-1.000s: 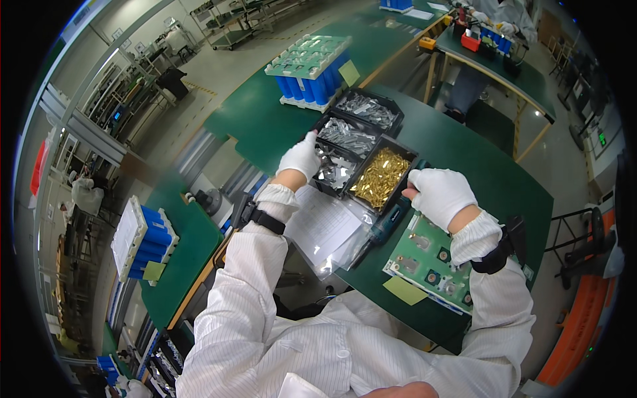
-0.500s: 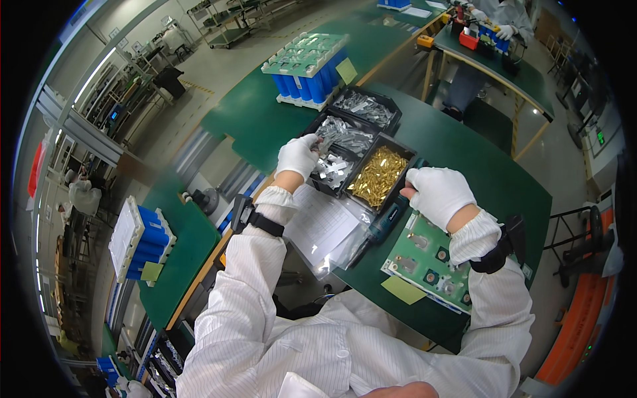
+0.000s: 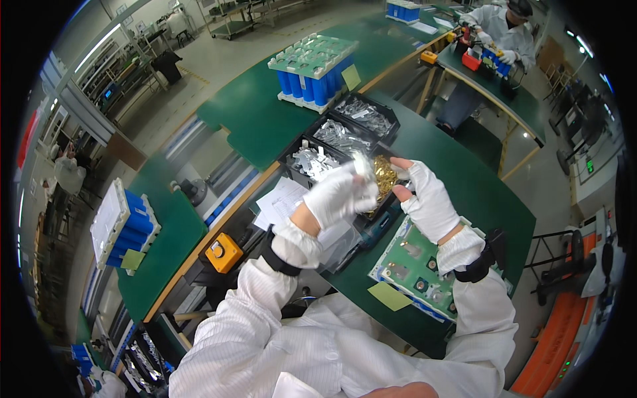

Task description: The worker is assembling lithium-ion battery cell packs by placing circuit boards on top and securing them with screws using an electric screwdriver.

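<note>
My left hand (image 3: pixel 338 198), in a white fingertip-cut glove, hovers over the near black bins. Its fingers are smeared by motion, and whether they hold anything is hidden. Facing it, my right hand (image 3: pixel 428 204) has thumb and forefinger apart, beside the bin of small brass-coloured parts (image 3: pixel 383 174). Silver metal pieces fill the neighbouring bins: bent tabs (image 3: pixel 312 159) nearest, then strips (image 3: pixel 342 136) and more strips (image 3: pixel 368 114) farther off. Under my right wrist lies a battery module (image 3: pixel 411 249) with a green top plate. A teal power screwdriver (image 3: pixel 377 231) rests beside it, partly covered.
A blue-celled battery pack (image 3: pixel 308 73) stands on the green table beyond the bins; another (image 3: pixel 126 225) is at the left. Papers (image 3: pixel 282 199) lie near my left wrist. A yellow switch box (image 3: pixel 223 252) sits by the table edge. A co-worker (image 3: pixel 501 33) works at the far right table.
My left hand has left the silver-part bins and moved right and nearer, towards my right hand. My right hand's thumb and forefinger have spread apart. The view has shifted slightly.
</note>
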The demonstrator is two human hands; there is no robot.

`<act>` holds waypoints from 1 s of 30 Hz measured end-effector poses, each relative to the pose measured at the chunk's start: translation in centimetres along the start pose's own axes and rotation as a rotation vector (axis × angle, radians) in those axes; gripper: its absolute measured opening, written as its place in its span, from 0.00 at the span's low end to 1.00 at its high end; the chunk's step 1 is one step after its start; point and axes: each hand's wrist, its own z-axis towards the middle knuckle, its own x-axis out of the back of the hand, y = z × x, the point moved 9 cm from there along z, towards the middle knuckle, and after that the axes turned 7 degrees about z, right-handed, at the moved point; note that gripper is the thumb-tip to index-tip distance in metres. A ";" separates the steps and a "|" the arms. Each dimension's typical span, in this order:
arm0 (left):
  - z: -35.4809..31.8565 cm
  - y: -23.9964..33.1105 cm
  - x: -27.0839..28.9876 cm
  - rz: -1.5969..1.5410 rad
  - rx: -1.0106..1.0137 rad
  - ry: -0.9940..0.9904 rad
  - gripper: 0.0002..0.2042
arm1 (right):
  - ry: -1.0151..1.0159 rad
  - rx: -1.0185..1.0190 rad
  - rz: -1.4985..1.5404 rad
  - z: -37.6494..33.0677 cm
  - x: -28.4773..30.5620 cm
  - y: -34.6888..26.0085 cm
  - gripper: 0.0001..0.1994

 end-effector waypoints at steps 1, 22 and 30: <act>-0.4 -1.3 -0.8 0.003 0.034 -0.059 0.11 | 0.015 0.006 0.066 -0.1 -0.3 -0.2 0.22; -2.0 -7.8 -2.2 -0.556 0.078 -0.121 0.11 | -0.457 0.020 0.194 -1.7 -5.5 -0.9 0.36; -3.0 -6.9 -3.2 -0.312 -0.034 0.005 0.13 | -0.423 -0.009 0.072 -1.6 -5.7 -2.0 0.40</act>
